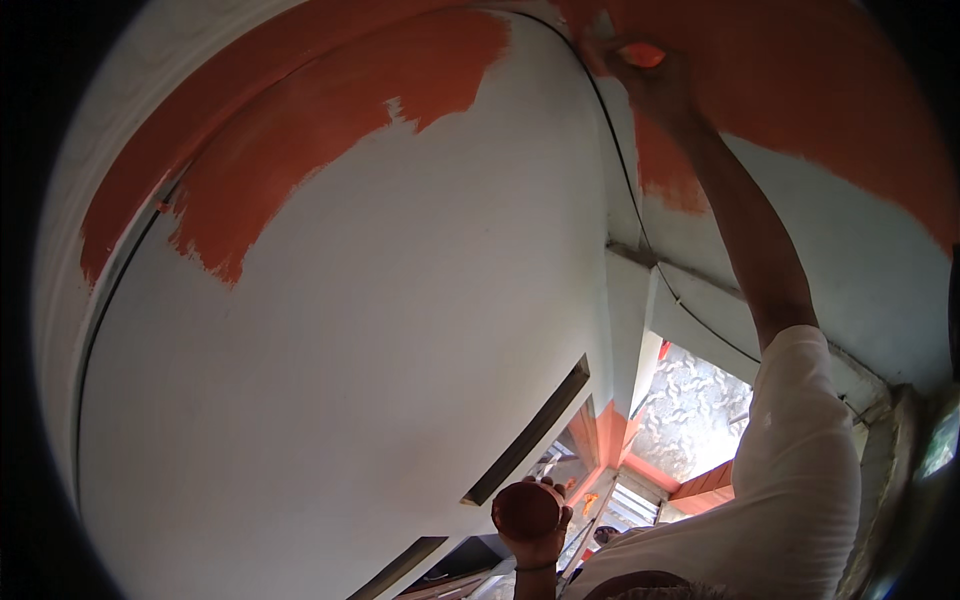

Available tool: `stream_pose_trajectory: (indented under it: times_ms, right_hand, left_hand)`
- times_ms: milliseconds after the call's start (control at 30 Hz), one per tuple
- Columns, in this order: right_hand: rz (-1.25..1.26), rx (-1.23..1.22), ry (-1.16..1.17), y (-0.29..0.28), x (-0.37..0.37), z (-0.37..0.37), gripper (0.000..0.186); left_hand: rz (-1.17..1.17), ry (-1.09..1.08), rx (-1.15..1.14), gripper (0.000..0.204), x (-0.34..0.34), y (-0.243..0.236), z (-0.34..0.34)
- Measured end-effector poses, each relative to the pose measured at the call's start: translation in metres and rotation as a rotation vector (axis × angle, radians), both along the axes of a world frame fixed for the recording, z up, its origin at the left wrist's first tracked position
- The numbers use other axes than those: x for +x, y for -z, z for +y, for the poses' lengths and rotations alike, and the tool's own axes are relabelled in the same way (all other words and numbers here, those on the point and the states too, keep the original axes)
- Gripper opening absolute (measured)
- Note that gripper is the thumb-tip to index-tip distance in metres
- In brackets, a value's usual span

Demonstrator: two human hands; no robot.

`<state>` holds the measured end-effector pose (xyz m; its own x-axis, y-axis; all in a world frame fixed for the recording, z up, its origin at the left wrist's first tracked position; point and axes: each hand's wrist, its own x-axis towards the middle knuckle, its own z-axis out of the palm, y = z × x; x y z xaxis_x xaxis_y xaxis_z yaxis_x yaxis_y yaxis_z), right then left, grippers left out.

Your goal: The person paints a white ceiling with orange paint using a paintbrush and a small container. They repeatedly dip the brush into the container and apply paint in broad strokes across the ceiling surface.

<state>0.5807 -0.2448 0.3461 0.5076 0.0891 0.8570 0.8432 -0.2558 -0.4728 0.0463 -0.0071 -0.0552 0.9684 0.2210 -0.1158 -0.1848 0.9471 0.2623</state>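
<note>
My left hand (538, 552), with a thin dark band at the wrist, is wrapped round a small round paint pot (525, 511). The pot looks dark red-brown and sits low in the view, well below my other hand. My right hand (655, 85) reaches high on a bare forearm from a white sleeve (800, 430). Its fingers are pinched together close to the orange paint (800, 75) at the wall corner. What they hold is too dim to make out. Orange paint (350, 105) with a ragged lower edge also covers the upper part of the pale wall (350, 350).
A black cable (622, 165) runs down the corner and along a ledge (700, 280). Another dark cable (120, 275) follows the left wall edge. Two dark slots (530, 430) cut the lower wall. Far below lie a bright patterned floor (690, 410) and orange-edged steps (705, 487).
</note>
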Motion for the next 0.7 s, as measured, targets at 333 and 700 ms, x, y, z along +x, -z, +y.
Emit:
stream_pose_trajectory:
  times_ms: [333, 700]
  right_hand:
    - [-0.610, -0.806, 0.526, -0.066, -0.051, 0.002, 0.025]
    - [-0.056, -0.630, 0.207, -0.065, -0.095, 0.019, 0.023]
  left_hand:
    - [0.007, -0.027, -0.147, 0.068, 0.009, 0.004, -0.008]
    - [0.003, -0.035, -0.188, 0.078, 0.006, 0.022, 0.000]
